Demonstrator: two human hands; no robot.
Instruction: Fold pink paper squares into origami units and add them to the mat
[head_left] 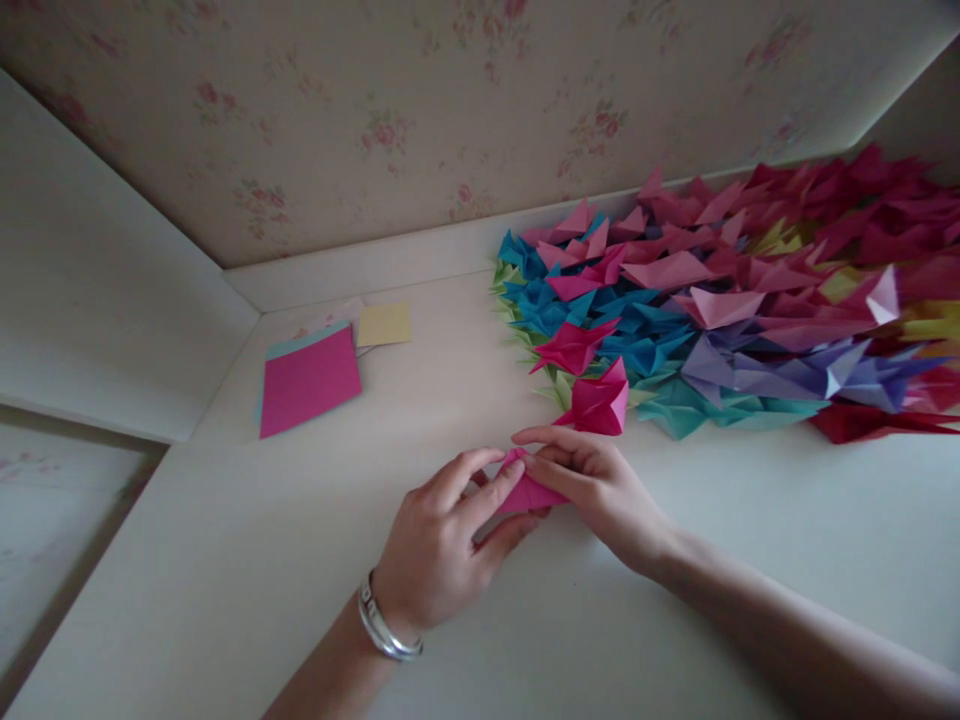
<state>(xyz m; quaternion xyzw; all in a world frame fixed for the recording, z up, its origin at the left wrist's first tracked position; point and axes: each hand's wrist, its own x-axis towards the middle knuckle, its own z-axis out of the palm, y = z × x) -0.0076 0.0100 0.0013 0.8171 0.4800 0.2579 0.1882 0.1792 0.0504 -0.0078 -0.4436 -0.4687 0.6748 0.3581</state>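
Note:
A small folded piece of pink paper [529, 493] lies on the white tabletop [300, 540] between my two hands. My left hand [439, 540], with a silver bangle on the wrist, pinches its left end with fingers and thumb. My right hand [592, 480] presses fingertips onto its upper right edge. A finished pink folded figure [600, 402] stands just beyond my right hand.
A large heap of folded paper figures [720, 300] in pink, blue, purple, teal and red covers the back right. A stack of flat sheets, pink on top [309, 380], and a yellow sheet [384, 323] lie at the back left. A flowered wall [375, 120] runs behind.

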